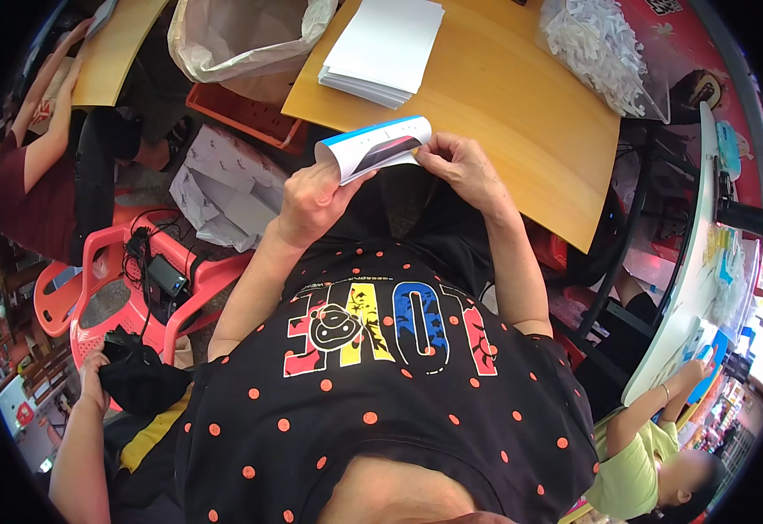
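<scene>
Both my hands hold a curled printed sheet (pixel 374 142), white with a blue edge and a dark printed band, just off the near edge of the wooden table. My left hand (pixel 311 203) is closed around its left end, thumb along the lower side. At the right end, the fingers of my right hand (pixel 469 171) pinch the sheet's edge. Beyond the sheet, on the table's left part, lies a stack of white paper sheets (pixel 383 48), its layers slightly uneven.
The wooden table (pixel 504 96) carries a see-through container of white paper strips (pixel 595 52) at far right. Left of it stand a lined bin (pixel 241 44) and an orange crate (pixel 246 115). A pink-red chair (pixel 102 293) bears a black adapter (pixel 169 278). People sit on both sides.
</scene>
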`<state>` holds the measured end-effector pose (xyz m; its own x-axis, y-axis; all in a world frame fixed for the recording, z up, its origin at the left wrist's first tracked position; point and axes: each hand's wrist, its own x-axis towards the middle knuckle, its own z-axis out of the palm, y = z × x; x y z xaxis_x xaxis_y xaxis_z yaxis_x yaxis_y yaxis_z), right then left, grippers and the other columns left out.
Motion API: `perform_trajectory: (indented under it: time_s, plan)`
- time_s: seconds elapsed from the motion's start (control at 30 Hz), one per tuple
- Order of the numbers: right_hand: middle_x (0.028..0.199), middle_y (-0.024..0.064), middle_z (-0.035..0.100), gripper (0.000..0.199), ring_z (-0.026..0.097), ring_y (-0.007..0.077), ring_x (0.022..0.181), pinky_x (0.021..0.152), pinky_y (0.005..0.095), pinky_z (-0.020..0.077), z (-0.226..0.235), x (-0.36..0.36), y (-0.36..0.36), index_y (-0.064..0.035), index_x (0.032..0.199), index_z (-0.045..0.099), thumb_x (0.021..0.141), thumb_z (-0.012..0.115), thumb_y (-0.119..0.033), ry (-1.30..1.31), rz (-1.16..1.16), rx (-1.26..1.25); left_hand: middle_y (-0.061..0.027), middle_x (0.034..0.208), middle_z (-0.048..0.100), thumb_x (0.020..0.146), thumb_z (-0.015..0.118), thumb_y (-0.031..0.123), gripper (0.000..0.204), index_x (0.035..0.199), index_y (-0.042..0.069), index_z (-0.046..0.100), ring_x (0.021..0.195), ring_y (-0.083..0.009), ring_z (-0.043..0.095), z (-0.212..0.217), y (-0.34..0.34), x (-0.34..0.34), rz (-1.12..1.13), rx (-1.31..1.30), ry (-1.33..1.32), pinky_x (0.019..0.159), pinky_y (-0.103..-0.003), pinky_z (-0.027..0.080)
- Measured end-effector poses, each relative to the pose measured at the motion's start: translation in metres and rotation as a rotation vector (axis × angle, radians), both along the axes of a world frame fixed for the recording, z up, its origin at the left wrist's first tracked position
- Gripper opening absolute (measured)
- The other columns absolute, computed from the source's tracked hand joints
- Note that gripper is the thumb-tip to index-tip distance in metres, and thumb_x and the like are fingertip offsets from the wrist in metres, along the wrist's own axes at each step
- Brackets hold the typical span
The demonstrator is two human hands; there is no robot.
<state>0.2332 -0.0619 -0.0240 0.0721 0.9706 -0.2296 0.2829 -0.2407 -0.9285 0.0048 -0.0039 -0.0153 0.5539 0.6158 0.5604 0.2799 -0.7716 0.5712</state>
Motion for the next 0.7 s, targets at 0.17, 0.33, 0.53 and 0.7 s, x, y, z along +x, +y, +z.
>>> perform_trajectory:
  time_s: [0.17, 0.33, 0.53, 0.7]
  plan:
    - [0.072, -0.0058, 0.053, 0.018, 0.045, 0.0026, 0.067, 0.059, 0.02, 0.0381, 0.012, -0.006, -0.009, -0.0003, 0.083, 0.062, 0.088, 0.062, -0.017, 0.011, -0.031, 0.047, -0.0106, 0.078, 0.066, 0.073, 0.076, 0.008, 0.03, 0.099, 0.0, 0.064, 0.061, -0.0239, 0.065, -0.002, 0.004, -0.001, -0.008, 0.175, 0.017, 0.052, -0.03, 0.052]
    - [0.075, -0.0059, 0.053, 0.01, 0.045, 0.0016, 0.068, 0.06, 0.0174, 0.0373, 0.042, -0.013, -0.023, -0.0008, 0.085, 0.061, 0.087, 0.063, -0.01, 0.129, -0.05, 0.028, -0.0121, 0.083, 0.068, 0.074, 0.075, 0.007, 0.029, 0.099, -0.001, 0.064, 0.065, -0.0243, 0.067, -0.004, 0.003, 0.002, 0.029, 0.131, 0.024, 0.055, -0.03, 0.052]
    - [0.082, -0.0032, 0.056, 0.024, 0.045, 0.0036, 0.064, 0.06, 0.0175, 0.0394, 0.045, -0.02, -0.018, -0.0016, 0.098, 0.061, 0.077, 0.073, -0.004, -0.062, -0.109, 0.327, -0.0118, 0.087, 0.07, 0.078, 0.07, 0.001, 0.022, 0.099, -0.004, 0.065, 0.077, -0.0206, 0.07, -0.005, 0.002, 0.004, 0.048, -0.07, -0.033, 0.066, -0.028, 0.054]
    - [0.083, 0.0056, 0.061, 0.023, 0.056, 0.0145, 0.062, 0.059, 0.027, 0.048, 0.025, -0.035, -0.006, -0.0031, 0.095, 0.063, 0.075, 0.073, -0.003, -0.426, -0.083, 0.732, -0.0127, 0.089, 0.07, 0.078, 0.071, 0.001, 0.023, 0.1, -0.004, 0.064, 0.078, -0.0215, 0.07, -0.008, 0.002, 0.009, 0.06, -0.048, -0.028, 0.067, -0.028, 0.054]
